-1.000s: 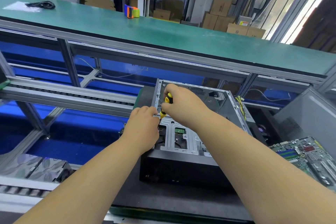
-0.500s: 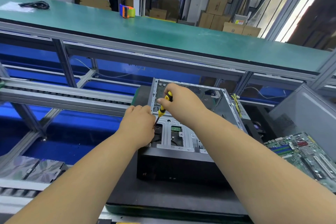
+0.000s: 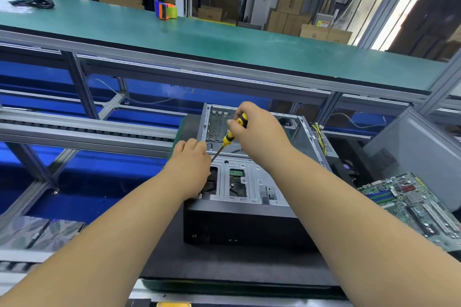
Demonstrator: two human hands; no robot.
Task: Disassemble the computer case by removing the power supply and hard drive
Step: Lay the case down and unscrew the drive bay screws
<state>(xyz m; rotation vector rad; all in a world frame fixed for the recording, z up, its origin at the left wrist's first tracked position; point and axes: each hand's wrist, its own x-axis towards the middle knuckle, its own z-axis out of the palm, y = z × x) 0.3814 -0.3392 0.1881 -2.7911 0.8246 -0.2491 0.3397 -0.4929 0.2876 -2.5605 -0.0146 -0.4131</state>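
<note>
An open computer case (image 3: pixel 252 182) lies on its side on a dark mat, its grey metal drive cage facing up and its black front panel toward me. My right hand (image 3: pixel 259 132) grips a yellow-and-black screwdriver (image 3: pixel 230 136), whose shaft slants down to the left. My left hand (image 3: pixel 190 159) rests with curled fingers on the cage's left edge, right at the screwdriver tip; what its fingers hold is hidden. A green-labelled part (image 3: pixel 236 172) shows through a cage opening.
A green motherboard (image 3: pixel 419 207) lies to the right, beside a grey case panel (image 3: pixel 414 152). A power supply with yellow wires (image 3: pixel 320 134) sits behind the case's right side. A green bench top (image 3: pixel 224 40) spans the back, above aluminium conveyor rails (image 3: pixel 87 129).
My view has shifted a little. The right hand has lifted the screwdriver handle slightly while the tip stays by my left hand at the cage edge.
</note>
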